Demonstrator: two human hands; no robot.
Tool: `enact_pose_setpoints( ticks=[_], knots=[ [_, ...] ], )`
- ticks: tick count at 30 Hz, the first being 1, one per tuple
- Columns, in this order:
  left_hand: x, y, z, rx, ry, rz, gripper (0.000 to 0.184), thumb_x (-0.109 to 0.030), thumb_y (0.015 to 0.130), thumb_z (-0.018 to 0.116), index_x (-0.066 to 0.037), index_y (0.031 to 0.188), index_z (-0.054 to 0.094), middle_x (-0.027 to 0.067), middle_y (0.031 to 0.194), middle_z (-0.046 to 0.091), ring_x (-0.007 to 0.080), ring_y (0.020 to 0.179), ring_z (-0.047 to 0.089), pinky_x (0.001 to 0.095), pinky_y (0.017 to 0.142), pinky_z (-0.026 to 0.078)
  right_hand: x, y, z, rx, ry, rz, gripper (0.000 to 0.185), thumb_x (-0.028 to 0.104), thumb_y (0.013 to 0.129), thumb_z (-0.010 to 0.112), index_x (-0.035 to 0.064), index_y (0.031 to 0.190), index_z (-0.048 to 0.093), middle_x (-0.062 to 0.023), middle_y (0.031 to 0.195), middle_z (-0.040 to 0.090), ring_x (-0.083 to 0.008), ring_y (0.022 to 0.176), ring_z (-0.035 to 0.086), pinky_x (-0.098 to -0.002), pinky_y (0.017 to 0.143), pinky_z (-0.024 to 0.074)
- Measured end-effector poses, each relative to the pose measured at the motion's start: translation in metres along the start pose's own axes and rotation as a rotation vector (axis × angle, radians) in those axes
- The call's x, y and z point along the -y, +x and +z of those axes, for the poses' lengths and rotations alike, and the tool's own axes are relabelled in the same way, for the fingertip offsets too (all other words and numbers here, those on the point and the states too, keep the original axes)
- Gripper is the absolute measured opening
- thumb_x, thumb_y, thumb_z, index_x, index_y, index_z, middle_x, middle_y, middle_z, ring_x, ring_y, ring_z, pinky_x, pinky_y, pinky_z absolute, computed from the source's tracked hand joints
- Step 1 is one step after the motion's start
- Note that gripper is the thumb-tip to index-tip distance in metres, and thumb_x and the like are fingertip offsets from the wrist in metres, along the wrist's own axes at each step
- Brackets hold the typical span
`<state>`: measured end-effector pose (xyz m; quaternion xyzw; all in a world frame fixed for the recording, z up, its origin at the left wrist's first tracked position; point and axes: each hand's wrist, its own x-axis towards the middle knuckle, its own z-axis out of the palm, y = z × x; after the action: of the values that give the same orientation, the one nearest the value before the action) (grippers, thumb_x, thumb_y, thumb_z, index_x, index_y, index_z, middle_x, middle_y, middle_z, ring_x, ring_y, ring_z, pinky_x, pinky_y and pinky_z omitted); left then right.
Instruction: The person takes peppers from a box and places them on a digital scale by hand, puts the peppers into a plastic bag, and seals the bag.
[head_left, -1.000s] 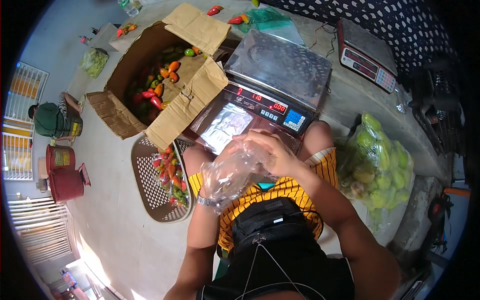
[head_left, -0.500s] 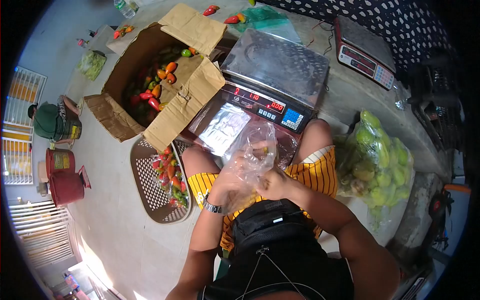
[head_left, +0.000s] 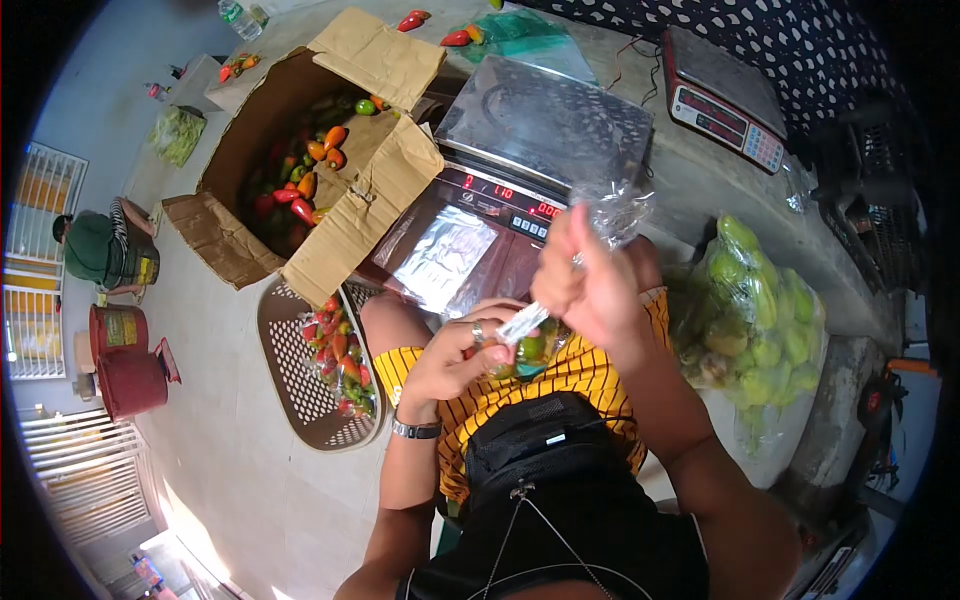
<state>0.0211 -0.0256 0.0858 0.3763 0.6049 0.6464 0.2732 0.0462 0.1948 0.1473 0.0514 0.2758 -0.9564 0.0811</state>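
A clear plastic bag of peppers (head_left: 537,348) sits over my lap, its neck stretched into a twisted strand. My left hand (head_left: 455,362), with a ring and a wristwatch, is closed around the bag just below that strand. Higher and to the right, my right hand (head_left: 590,285) grips the bag's upper end, and the crumpled plastic top sticks out above the fist. The right hand is slightly blurred. Just ahead of my hands, a silvery stack of flat plastic bags (head_left: 447,260) lies before the weighing scale (head_left: 545,120).
An open cardboard box (head_left: 365,210) with loose peppers stands at the left of the scale. Below it, a plastic basket (head_left: 285,345) holds bagged peppers. A bag of green vegetables (head_left: 750,310) lies at right, near a second scale (head_left: 725,120). A person (head_left: 100,245) is far left.
The loose bag between my hands is now drawn out and twisted at the neck. My right hand has moved up and right with its top; peppers now show below.
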Motion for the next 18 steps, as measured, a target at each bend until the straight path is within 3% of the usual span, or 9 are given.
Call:
enact_pose_setpoints(
  ticks=[2, 3, 8, 11, 13, 14, 15, 17, 18],
  knots=[
    [0.0, -0.004, -0.006, -0.056, -0.011, 0.002, 0.025, -0.02, 0.101, 0.065, 0.001, 0.086, 0.066, 0.0146, 0.123, 0.068, 0.0312, 0.127, 0.055, 0.0421, 0.106, 0.041, 0.015, 0.009, -0.021, -0.01, 0.024, -0.054, 0.044, 0.054, 0.11, 0.037, 0.0184, 0.085, 0.044, 0.0067, 0.056, 0.023, -0.0093, 0.046, 0.022, -0.0283, 0.049, 0.0253],
    [0.0, -0.008, -0.004, -0.104, -0.024, -0.033, 0.032, -0.024, 0.105, 0.059, 0.0, 0.085, 0.063, 0.0137, 0.126, 0.066, 0.0266, 0.122, 0.057, 0.0389, 0.103, 0.042, 0.022, 0.011, -0.023, -0.059, 0.027, -0.063, 0.043, 0.054, 0.11, 0.038, 0.0187, 0.085, 0.044, 0.0069, 0.056, 0.022, -0.0091, 0.046, 0.022, -0.0281, 0.049, 0.0254],
    [0.011, -0.012, 0.016, -0.301, -0.396, -0.145, 0.04, -0.03, 0.111, 0.048, -0.002, 0.086, 0.061, 0.0084, 0.119, 0.061, 0.0168, 0.106, 0.054, 0.0338, 0.095, 0.043, 0.036, 0.031, -0.03, -0.298, 0.006, -0.175, 0.043, 0.052, 0.11, 0.043, 0.019, 0.083, 0.042, 0.0074, 0.057, 0.018, -0.008, 0.045, 0.02, -0.0262, 0.048, 0.0237],
    [0.018, -0.015, 0.021, -0.35, -0.53, -0.221, 0.038, -0.028, 0.111, 0.05, -0.002, 0.085, 0.06, 0.0076, 0.116, 0.06, 0.017, 0.109, 0.053, 0.0335, 0.096, 0.042, 0.049, 0.035, -0.031, -0.246, -0.066, -0.253, 0.039, 0.046, 0.11, 0.048, 0.0167, 0.083, 0.046, 0.007, 0.057, 0.028, -0.0078, 0.047, 0.027, -0.0256, 0.049, 0.0264],
    [0.023, -0.014, 0.021, -0.291, -0.5, -0.222, 0.035, -0.025, 0.11, 0.051, -0.002, 0.086, 0.061, 0.0076, 0.117, 0.06, 0.0175, 0.112, 0.053, 0.0336, 0.097, 0.042, 0.052, 0.036, -0.023, -0.539, -0.83, -0.668, 0.031, 0.036, 0.108, 0.054, 0.0137, 0.087, 0.052, 0.0046, 0.06, 0.039, -0.0086, 0.052, 0.038, -0.0259, 0.052, 0.0324],
    [0.022, -0.014, 0.019, -0.244, -0.333, -0.24, 0.033, -0.023, 0.11, 0.051, -0.003, 0.086, 0.06, 0.0082, 0.118, 0.059, 0.018, 0.114, 0.052, 0.0336, 0.097, 0.042, 0.055, 0.036, -0.017, -0.676, -1.22, -0.868, 0.027, 0.031, 0.107, 0.057, 0.0123, 0.088, 0.055, 0.0035, 0.062, 0.045, -0.0091, 0.054, 0.043, -0.0261, 0.054, 0.0353],
    [0.019, -0.013, 0.015, -0.197, -0.166, -0.256, 0.032, -0.022, 0.11, 0.052, -0.003, 0.085, 0.06, 0.0088, 0.12, 0.058, 0.0185, 0.115, 0.052, 0.0336, 0.098, 0.041, 0.061, 0.025, -0.005, -0.646, -1.677, -1.154, 0.01, 0.015, 0.1, 0.065, 0.0085, 0.093, 0.062, -0.002, 0.075, 0.061, -0.0165, 0.069, 0.058, -0.0313, 0.064, 0.0453],
    [0.016, -0.012, 0.007, -0.085, 0.056, -0.281, 0.022, -0.015, 0.107, 0.054, -0.001, 0.093, 0.064, 0.0123, 0.124, 0.058, 0.0245, 0.12, 0.052, 0.0366, 0.1, 0.042, 0.051, 0.013, 0.011, -0.152, -1.729, -1.305, 0.009, 0.011, 0.092, 0.072, 0.0077, 0.098, 0.065, -0.0054, 0.089, 0.067, -0.0254, 0.085, 0.063, -0.0379, 0.077, 0.0503],
    [0.011, -0.009, 0.008, -0.076, 0.065, -0.273, 0.019, -0.014, 0.105, 0.055, -0.001, 0.097, 0.065, 0.013, 0.124, 0.059, 0.0268, 0.122, 0.052, 0.0384, 0.101, 0.042, 0.036, -0.001, 0.022, 0.027, -1.8, -1.066, 0.02, 0.015, 0.089, 0.075, 0.0059, 0.105, 0.067, -0.0085, 0.101, 0.068, -0.0318, 0.098, 0.063, -0.0415, 0.09, 0.0498]
  ],
)
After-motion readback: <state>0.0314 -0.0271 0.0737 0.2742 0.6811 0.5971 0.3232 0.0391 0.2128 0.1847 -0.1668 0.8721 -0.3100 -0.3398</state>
